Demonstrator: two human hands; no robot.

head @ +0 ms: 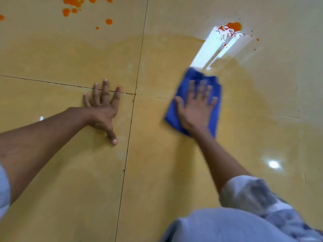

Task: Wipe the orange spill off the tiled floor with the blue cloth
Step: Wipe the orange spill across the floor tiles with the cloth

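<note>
At the centre right of the frame my right hand (pixel 195 109) lies flat on the blue cloth (pixel 214 102), fingers (pixel 202 88) spread open and pressing it to the tiled floor (pixel 157 172), not gripping it. My left hand (pixel 103 109) is at centre left, palm down and fingers splayed on bare tile across a grout line (pixel 130 123), propping me up. The orange spill (pixel 233 26) sits at the upper right, well apart from the cloth, with more orange drops (pixel 73 2) at the upper left; a pale wet smear lies between. To wipe well, I judge I should keep even palm pressure, push up to the puddle, draw it inward, and fold to a clean face before the far drops.
</note>
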